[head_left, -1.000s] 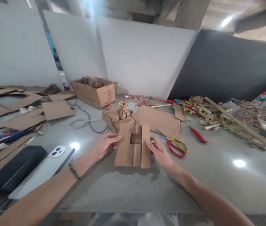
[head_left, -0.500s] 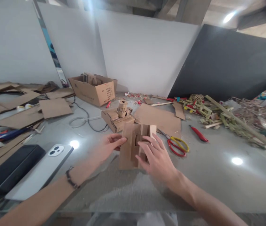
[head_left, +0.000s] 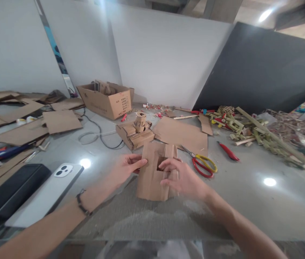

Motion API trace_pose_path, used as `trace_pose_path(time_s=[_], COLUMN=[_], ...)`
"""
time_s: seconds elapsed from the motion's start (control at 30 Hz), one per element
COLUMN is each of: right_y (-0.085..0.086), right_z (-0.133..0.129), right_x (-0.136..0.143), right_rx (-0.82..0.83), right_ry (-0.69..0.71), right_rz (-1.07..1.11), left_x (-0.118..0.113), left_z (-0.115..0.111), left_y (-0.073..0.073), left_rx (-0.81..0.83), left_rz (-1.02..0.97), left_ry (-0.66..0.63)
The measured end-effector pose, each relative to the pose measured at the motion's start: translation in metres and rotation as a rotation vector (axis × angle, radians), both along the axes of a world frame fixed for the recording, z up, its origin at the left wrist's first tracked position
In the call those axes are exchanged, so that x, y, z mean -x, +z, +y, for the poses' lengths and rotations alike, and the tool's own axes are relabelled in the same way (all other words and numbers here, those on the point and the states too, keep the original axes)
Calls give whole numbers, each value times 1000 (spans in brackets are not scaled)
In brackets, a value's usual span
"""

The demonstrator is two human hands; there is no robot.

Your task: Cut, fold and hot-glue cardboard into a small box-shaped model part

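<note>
A folded cardboard piece [head_left: 149, 183] with a dark rectangular opening is held over the near middle of the table. My left hand [head_left: 132, 164] pinches its left edge between thumb and fingers. Curled over its right part is my right hand [head_left: 179, 174], its fingertips at the opening and its thumb lower down on the card. Just behind stands a cardboard model [head_left: 141, 124], a flat base with a small round tower on top. To the right lie scissors [head_left: 204, 166] with red and yellow handles.
Behind is an open cardboard box [head_left: 106, 104]. A phone [head_left: 47, 194] and a black case [head_left: 14, 190] lie left, near cardboard scraps [head_left: 62, 121]. A flat sheet [head_left: 181, 133], a red tool [head_left: 228, 151] and bamboo pieces [head_left: 262, 140] lie right.
My right hand's fingers have drawn closer together and shifted slightly right and down. The cardboard piece now shows more of its front face and its opening. My left hand keeps its hold.
</note>
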State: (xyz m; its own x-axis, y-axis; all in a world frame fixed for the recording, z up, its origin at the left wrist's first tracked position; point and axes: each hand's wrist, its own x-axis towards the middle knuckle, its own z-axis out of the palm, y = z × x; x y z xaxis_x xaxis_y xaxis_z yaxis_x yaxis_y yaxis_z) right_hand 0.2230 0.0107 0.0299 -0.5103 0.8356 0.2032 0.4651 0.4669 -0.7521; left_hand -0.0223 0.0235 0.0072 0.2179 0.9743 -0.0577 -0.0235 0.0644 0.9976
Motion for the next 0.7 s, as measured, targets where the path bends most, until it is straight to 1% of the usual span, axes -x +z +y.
trace_pose_path(time_s=[0.07, 0.2, 0.43, 0.5, 0.6, 0.7], right_y=[0, 0, -3, -1, 2, 3], right_z=[1, 2, 1, 2, 6, 11], right_x=[0, 0, 2, 0, -4, -10], right_rx=[70, 167, 266, 289, 324, 346], right_ry=[21, 18, 1, -43, -163, -261], right_rz=[62, 164, 352, 432, 541, 553], left_x=[0, -1, 0, 0, -1, -3], left_z=[1, 0, 0, -1, -5, -10], left_y=[-2, -3, -2, -1, 2, 6], left_rx=[-3, -12, -5, 2, 8, 15], left_rz=[1, 2, -5, -9, -10, -6], left_ry=[-6, -4, 29, 26, -6, -44])
